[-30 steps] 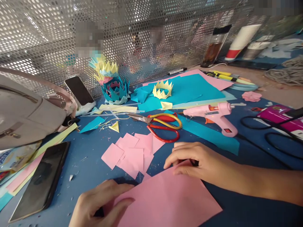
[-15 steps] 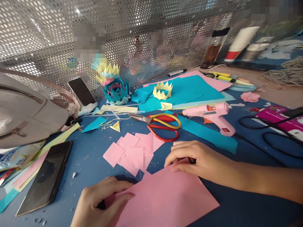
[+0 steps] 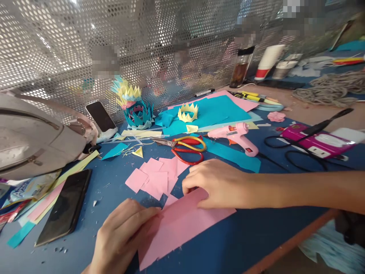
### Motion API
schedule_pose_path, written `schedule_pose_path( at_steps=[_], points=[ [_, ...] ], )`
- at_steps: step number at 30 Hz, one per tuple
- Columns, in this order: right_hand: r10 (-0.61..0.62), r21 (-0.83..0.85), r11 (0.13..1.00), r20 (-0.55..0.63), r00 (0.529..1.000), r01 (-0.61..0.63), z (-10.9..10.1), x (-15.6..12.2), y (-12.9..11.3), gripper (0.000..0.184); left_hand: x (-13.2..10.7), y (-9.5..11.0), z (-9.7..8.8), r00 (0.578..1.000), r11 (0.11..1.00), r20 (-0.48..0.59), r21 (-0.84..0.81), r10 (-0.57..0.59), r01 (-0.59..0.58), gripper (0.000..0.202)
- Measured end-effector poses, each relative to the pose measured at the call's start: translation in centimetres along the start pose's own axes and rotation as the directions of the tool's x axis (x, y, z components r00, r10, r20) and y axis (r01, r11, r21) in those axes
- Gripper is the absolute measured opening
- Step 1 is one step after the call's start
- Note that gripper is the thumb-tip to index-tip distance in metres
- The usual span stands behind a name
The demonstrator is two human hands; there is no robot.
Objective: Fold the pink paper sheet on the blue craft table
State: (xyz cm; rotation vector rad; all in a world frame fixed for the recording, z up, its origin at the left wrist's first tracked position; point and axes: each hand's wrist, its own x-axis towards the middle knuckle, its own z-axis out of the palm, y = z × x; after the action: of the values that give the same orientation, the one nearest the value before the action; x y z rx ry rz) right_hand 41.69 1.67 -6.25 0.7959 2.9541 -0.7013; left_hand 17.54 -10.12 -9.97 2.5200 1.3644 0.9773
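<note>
Gripping the pink sheet (image 3: 178,232) near its far edge with left hand (image 3: 124,228) and right hand (image 3: 215,184). Showing lettering on a crinkled packet (image 3: 32,187) at left, too blurred to read. Having that sheet just nearer than pink squares (image 3: 155,182), with room rightward over blue tabletop (image 3: 228,241) to the brown edge (image 3: 291,244).

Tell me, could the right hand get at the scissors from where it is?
Probably yes: the right hand is close to the scissors, with nothing visible blocking the way, though it would likely need to release the pink sheet first.
</note>
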Motion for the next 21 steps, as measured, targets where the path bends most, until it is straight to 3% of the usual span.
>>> schedule_pose_path(
  at_steps=[6,11,15,18,21],
  points=[
    [0.010,-0.091,0.996,0.120,0.993,0.001,-0.4,0.9,-1.0,0.021,-0.1,0.0,0.1,0.995,0.995,-0.033,0.011,0.099,-0.099,0.022],
    [0.010,-0.192,0.981,0.146,0.989,0.018,-0.7,0.9,-2.0,0.018,-0.2,0.1,-0.1,0.990,0.992,-0.062,0.006,0.126,-0.126,0.025],
    [0.031,-0.257,0.967,0.144,0.989,0.007,-0.9,0.7,-2.7,0.006,-0.5,0.3,-0.2,0.997,0.997,-0.024,-0.015,-0.070,0.070,0.024],
    [0.023,-0.279,0.960,0.121,0.992,0.012,-0.8,0.6,-2.9,0.004,-1.0,0.4,-0.3,0.955,0.956,0.050,-0.010,-0.293,0.294,0.031],
    [0.031,-0.298,0.955,0.118,0.993,0.006,-0.8,0.6,-3.0,0.005,-1.3,0.6,-0.4,0.930,0.935,0.105,-0.009,-0.353,0.356,0.022]
  ],
)
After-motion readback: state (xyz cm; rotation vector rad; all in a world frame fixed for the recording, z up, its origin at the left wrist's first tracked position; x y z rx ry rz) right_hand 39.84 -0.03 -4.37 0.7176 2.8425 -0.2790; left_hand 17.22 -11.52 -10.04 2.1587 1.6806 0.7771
